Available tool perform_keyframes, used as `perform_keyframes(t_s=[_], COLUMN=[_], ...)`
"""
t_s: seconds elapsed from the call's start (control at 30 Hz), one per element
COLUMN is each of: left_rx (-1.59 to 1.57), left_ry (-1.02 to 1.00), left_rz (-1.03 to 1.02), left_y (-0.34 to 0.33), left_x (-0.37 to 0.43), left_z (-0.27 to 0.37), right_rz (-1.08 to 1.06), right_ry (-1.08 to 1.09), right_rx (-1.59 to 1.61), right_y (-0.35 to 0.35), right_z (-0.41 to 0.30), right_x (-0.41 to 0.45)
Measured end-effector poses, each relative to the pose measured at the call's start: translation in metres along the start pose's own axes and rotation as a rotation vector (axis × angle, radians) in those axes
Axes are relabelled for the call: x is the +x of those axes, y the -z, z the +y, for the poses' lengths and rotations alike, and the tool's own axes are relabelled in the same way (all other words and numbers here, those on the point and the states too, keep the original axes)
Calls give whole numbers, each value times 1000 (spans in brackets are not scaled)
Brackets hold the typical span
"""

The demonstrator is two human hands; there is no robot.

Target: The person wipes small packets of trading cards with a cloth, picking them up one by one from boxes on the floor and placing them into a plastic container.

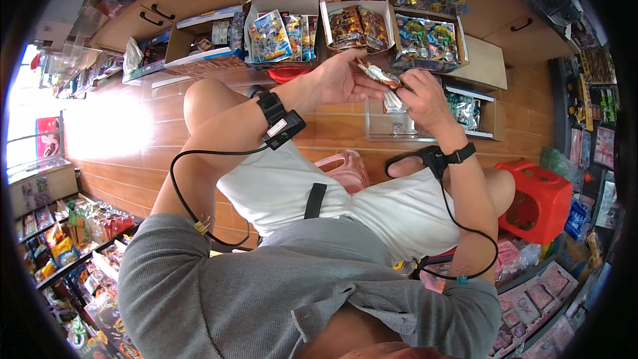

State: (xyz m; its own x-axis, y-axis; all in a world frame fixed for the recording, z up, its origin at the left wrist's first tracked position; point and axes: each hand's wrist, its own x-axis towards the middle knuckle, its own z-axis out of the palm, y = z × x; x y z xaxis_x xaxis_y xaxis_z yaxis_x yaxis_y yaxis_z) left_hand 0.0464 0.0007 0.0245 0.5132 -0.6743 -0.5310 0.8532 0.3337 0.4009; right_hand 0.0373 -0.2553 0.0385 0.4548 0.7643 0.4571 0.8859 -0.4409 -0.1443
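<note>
My left hand (344, 82) is turned palm up, its fingers under a small crumpled foil packet (379, 76) and its thumb at the packet's far end. The packet is white with orange-brown print. My right hand (423, 97) pinches the packet's right end; its fingertips are partly hidden. Some white strips (393, 101), perhaps paper or plastic, show just below the packet beside my right fingers. Beneath both hands a clear plastic tray (374, 132) rests on the wood-look floor, with a small clear item (398, 128) inside.
Display boxes stand along the cabinets: one with comic-style packets (271, 35), one with brown-orange packets (356, 27), one with green-figure packets (427, 40). Another open box (468, 109) lies right of the tray. A red plastic stool (538, 202) stands at right, a pink stool (346, 169) between my legs.
</note>
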Motion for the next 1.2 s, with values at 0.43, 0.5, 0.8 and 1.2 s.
perform_keyframes(t_s=[0.43,0.5,0.8,1.2], left_rx=[338,356,372,642], left_ry=[-431,-431,-427,-405], left_rz=[96,106,62,110], left_y=[-4,-4,-15,-11], left_x=[2,11,13,19], left_z=[-12,-16,-24,-22], right_rz=[250,347,213,159], right_ry=[-870,-877,-540,-412], right_rx=[486,655,80,99], right_y=[16,-5,-22,-20], right_z=[27,20,-3,-4], right_x=[-12,-8,14,20])
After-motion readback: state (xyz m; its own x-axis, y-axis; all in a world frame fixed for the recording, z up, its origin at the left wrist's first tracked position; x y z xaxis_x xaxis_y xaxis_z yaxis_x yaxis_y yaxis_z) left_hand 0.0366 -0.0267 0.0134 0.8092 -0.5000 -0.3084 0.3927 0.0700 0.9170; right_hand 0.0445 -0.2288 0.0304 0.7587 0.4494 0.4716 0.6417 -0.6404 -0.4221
